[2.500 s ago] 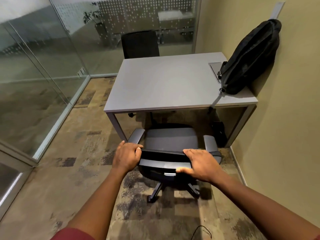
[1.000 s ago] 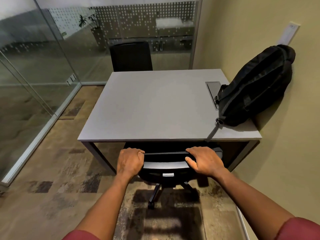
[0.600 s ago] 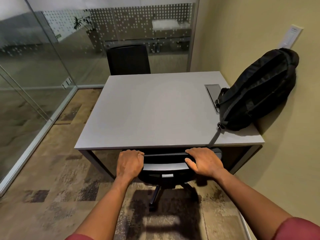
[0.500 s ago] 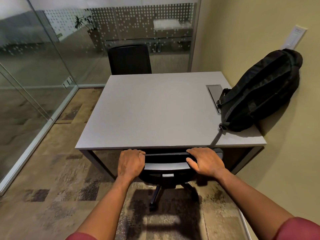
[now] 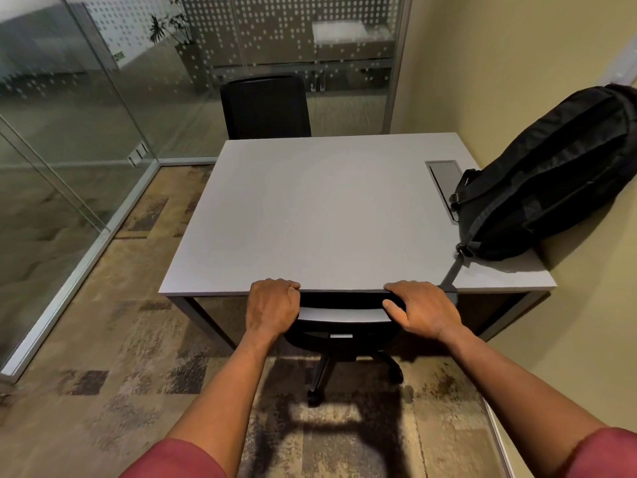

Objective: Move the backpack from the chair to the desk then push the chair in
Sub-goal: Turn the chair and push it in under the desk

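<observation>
The black backpack [image 5: 548, 181] lies on the right end of the grey desk [image 5: 327, 215], leaning against the yellow wall, one strap hanging over the desk's front edge. The black office chair [image 5: 341, 326] stands under the desk's front edge; only its backrest top and wheeled base show, the seat is hidden beneath the desk. My left hand [image 5: 272, 308] grips the left end of the backrest top, and my right hand [image 5: 422, 310] grips the right end. Both sets of knuckles are at the desk's edge.
A second black chair [image 5: 265, 106] stands at the desk's far side. A grey cable hatch [image 5: 444, 175] is set into the desk beside the backpack. Glass partitions [image 5: 69, 132] enclose the left and back. The yellow wall [image 5: 517, 63] runs along the right. Patterned carpet covers the floor.
The chair has rolled forward from open floor until its seat is under the desk. Both hands stayed on the backrest and moved with it. The backpack has not moved.
</observation>
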A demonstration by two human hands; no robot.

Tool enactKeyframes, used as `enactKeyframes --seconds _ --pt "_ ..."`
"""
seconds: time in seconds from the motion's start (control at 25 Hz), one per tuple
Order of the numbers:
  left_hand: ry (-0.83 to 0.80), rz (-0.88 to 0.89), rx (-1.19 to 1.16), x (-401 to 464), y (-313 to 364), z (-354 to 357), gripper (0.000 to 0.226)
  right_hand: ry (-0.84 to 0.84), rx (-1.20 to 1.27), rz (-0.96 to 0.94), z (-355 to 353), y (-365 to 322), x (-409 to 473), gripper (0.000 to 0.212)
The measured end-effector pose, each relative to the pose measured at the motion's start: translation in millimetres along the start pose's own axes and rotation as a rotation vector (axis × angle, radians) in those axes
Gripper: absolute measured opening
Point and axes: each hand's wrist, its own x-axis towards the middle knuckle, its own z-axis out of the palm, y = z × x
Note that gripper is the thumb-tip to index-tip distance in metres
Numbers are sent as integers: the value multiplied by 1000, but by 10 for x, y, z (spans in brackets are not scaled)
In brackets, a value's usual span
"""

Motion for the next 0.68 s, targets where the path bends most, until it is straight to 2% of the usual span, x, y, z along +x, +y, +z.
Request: enactKeyframes --seconds 0.4,0.68 --pt "-33 -3 2 256 -96 62 45 13 9 16 4 20 233 67" --pt "-33 -8 25 287 -101 84 48 -10 11 30 11 52 259 65"
